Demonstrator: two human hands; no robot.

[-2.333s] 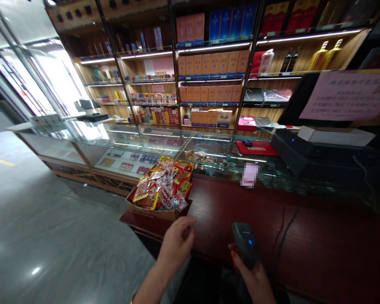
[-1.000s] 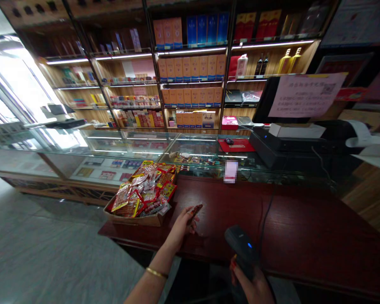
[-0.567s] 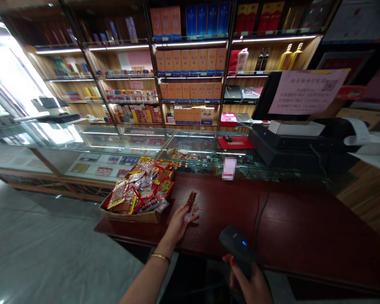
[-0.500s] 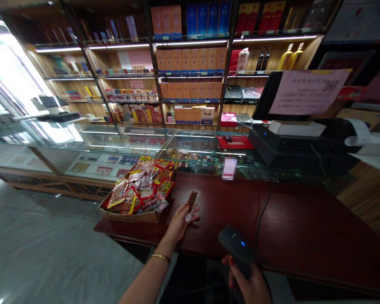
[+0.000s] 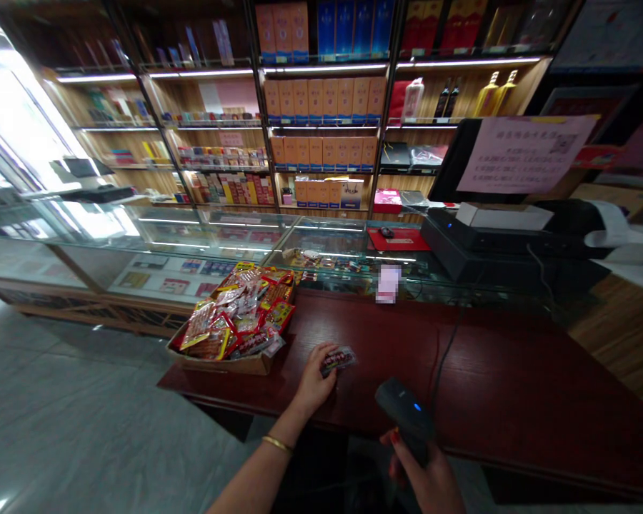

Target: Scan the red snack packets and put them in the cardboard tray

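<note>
My left hand (image 5: 317,378) is closed on a small snack packet (image 5: 340,359) in clear wrapping with a dark printed label, held just over the dark red wooden table. A black barcode scanner (image 5: 404,414) with a lit blue light sits in my right hand (image 5: 421,471), its fingers wrapped round the handle. The scanner's head points up and left, apart from the packet. Left of my left hand, a cardboard box (image 5: 230,364) is heaped with red and yellow snack packets (image 5: 246,307).
The wooden table (image 5: 493,378) has a cable (image 5: 447,350) running across it. Behind stand a glass display counter (image 5: 225,243), a mouse (image 5: 386,233) on a red mat, and a monitor with a pink notice (image 5: 525,153) over a black cash drawer (image 5: 498,250). Shelves of boxes line the wall.
My left hand has turned over, palm now downward, and the packet has swung from upright to lying sideways with its printed side showing. The scanner has shifted slightly right.
</note>
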